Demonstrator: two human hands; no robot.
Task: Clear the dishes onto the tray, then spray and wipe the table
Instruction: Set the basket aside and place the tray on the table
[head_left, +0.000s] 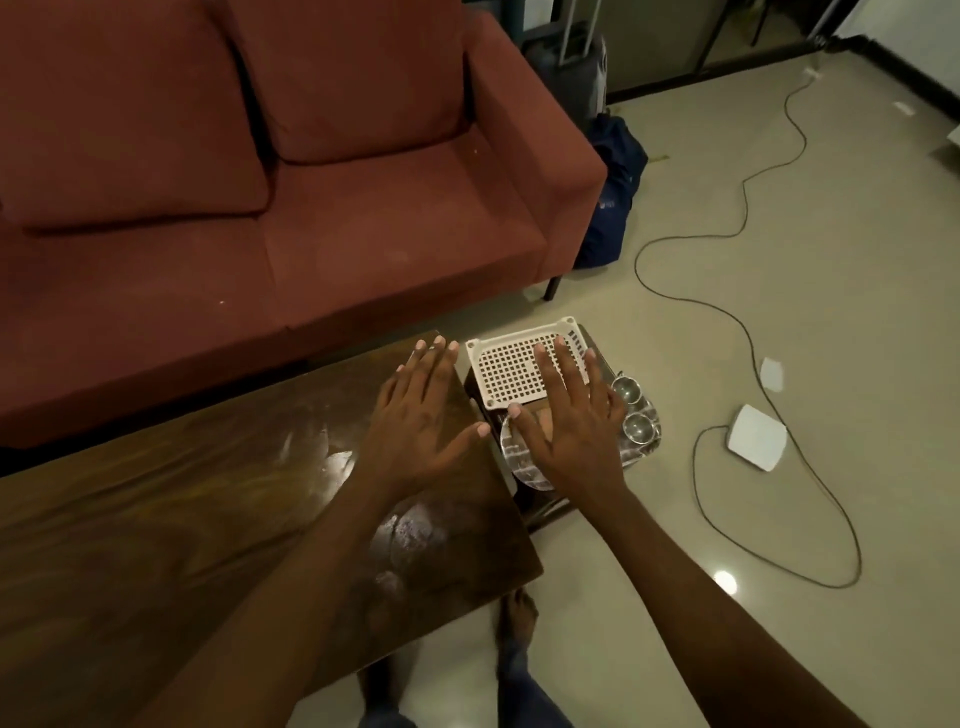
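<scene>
1. The tray (498, 364), a white perforated one, sits on a low dark stand just off the table's right end, with a clear glass plate (519, 457) and two small steel bowls (626, 389) beside it on the same stand.
2. Our right hand (571, 431) hovers over the plate and tray, fingers spread flat, gripping nothing.
3. Our left hand (421, 415) is over the table's (182, 519) right edge, fingers likewise splayed and empty.
4. The tabletop carries no dishes that we can see, only pale smears and dust near its right end.
5. We judge clearing is done or nearly so; spraying comes next.
6. That calls for a spray bottle and cloth, and we see neither here.
7. Beyond lie a red sofa (311, 208) and a cable (753, 338) on the floor.
</scene>
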